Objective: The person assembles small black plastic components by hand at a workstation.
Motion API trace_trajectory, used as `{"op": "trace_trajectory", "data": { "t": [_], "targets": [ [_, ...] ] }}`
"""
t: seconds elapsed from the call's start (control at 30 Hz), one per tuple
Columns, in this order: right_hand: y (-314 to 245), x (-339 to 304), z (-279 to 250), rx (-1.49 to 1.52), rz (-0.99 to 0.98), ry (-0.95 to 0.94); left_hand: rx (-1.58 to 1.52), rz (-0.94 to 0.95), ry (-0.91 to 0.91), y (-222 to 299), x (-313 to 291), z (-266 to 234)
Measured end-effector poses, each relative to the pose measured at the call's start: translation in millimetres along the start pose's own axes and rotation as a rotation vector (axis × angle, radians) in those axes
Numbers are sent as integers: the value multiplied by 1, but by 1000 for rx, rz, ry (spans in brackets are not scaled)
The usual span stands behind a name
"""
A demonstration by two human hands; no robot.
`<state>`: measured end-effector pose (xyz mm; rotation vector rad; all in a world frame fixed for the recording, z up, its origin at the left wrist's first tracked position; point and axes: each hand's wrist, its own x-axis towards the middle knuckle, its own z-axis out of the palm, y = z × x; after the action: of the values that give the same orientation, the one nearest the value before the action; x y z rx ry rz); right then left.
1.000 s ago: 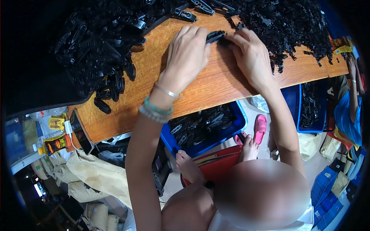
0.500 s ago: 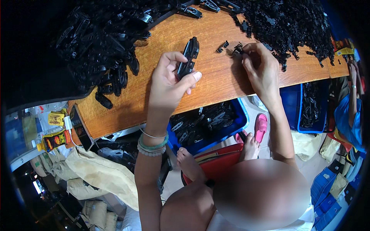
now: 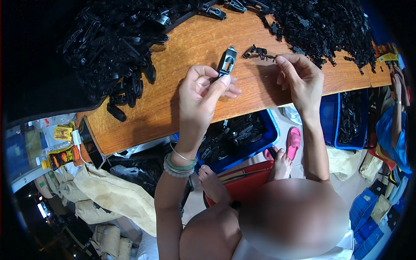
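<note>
My left hand (image 3: 200, 93) grips a long black plastic part (image 3: 228, 60) between thumb and fingers, holding it tilted above the wooden table. A slot shows through the part's middle. To the right, my right hand (image 3: 303, 82) pinches a small black clip-like piece (image 3: 268, 56) between thumb and forefinger. That piece points toward the left hand but stays apart from the long part. Just beside it on the tabletop lies a similar small black piece (image 3: 248, 52).
A heap of long black parts (image 3: 99, 56) covers the table's left; small black pieces (image 3: 325, 30) are heaped at far right. Below the wooden table (image 3: 130, 138) stand a blue bin (image 3: 274, 134) of black parts and another blue bin (image 3: 331, 117). Someone's arm (image 3: 397, 91) shows at the right edge.
The long part has been turned so its slotted face shows, and my left hand has moved right. My right hand has shifted slightly right and down, still pinching the small piece.
</note>
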<state>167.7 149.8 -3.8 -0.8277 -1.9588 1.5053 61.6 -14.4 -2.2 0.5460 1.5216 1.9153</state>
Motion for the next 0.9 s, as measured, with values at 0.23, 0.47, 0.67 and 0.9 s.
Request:
{"op": "trace_trajectory", "data": {
  "t": [0.23, 0.47, 0.67, 0.9],
  "targets": [
    [-7, -23, 32, 558, 38, -115, 48, -4, -59, -7, -4, 12],
    [-18, -34, 30, 576, 170, -145, -24, -33, -118, 6, -9, 11],
    [-14, -37, 29, 415, -133, -87, 38, 27, -113, 11, -15, 14],
    [-13, -30, 25, 189, -344, -146, 58, -62, -200, 17, -16, 10]
  ]
}}
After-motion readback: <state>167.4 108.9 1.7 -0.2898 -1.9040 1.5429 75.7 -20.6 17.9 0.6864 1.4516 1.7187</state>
